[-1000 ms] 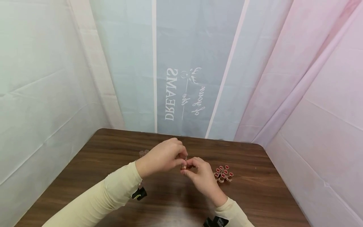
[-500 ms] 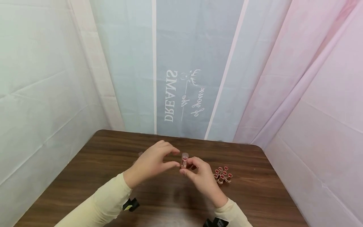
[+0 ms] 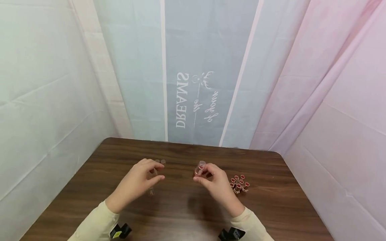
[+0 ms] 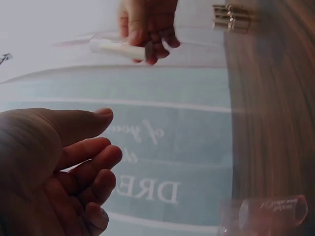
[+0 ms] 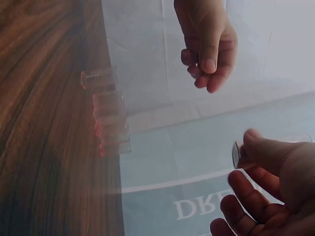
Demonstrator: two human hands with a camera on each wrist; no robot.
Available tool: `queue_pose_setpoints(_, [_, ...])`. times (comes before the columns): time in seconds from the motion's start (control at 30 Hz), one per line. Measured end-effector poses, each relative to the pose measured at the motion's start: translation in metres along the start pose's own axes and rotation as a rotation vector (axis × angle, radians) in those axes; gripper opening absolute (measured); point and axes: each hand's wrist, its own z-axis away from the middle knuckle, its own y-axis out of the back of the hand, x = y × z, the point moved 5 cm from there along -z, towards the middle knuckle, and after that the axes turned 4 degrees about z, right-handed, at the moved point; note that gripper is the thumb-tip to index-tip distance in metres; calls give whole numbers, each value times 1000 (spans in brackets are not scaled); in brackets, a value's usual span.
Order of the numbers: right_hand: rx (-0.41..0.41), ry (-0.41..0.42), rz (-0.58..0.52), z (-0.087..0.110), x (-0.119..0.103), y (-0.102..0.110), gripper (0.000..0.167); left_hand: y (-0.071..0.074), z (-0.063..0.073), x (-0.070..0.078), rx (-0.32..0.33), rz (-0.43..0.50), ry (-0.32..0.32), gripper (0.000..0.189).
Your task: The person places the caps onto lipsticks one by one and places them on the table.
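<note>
My right hand (image 3: 218, 185) pinches a small lipstick tube (image 3: 200, 168) between thumb and fingers, above the table. A clear cap covers the tube's upper part, and its red inside shows through. In the left wrist view the held tube (image 4: 123, 49) lies sideways in the picture. My left hand (image 3: 137, 182) holds nothing; its fingers are relaxed, with thumb and forefinger apart. Around that hand stand clear pinkish caps (image 3: 163, 161), partly hidden by it; the right wrist view shows several of these caps (image 5: 112, 115), most of them in a row.
Several gold tubes with red centres (image 3: 239, 184) stand grouped on the brown wooden table (image 3: 181, 214), right of my right hand. A printed cloth (image 3: 208, 50) hangs behind the table's back edge, with pale cloth at both sides. A black camera sits on each wrist.
My left hand has let go of the capped tube and moved left to the clear caps. My right hand keeps holding the tube, which now tilts slightly to the right.
</note>
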Motion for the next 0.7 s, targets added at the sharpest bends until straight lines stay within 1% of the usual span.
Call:
queue_pose_setpoints(0.1, [-10, 8, 15, -9, 5, -6, 20, 7, -3, -6, 8, 13, 15, 22])
queue_pose_setpoints(0.17, [-19, 4, 36, -19, 9, -13, 20, 12, -5, -10, 4, 26, 28, 21])
queue_pose_setpoints(0.27, [-55, 14, 62, -41, 15, -30, 19, 16, -4, -17, -6, 36, 59, 22])
queue_pose_setpoints(0.37, [-111, 21, 86, -65, 24, -49, 17, 17, -4, -25, -40, 33, 87, 23])
queue_pose_setpoints(0.43, [-155, -2, 103, -81, 34, -62, 16, 15, -4, -29, -69, 25, 100, 22])
queue_pose_setpoints(0.53, [-209, -63, 133, -99, 54, -83, 16, 13, -5, -36, -117, 8, 114, 19])
queue_pose_setpoints(0.63, [-245, -125, 152, -109, 73, -100, 14, 12, -5, -41, -158, 0, 141, 16])
queue_pose_setpoints(0.7, [-255, -152, 160, -112, 80, -108, 12, 12, -4, -44, -176, -1, 160, 15])
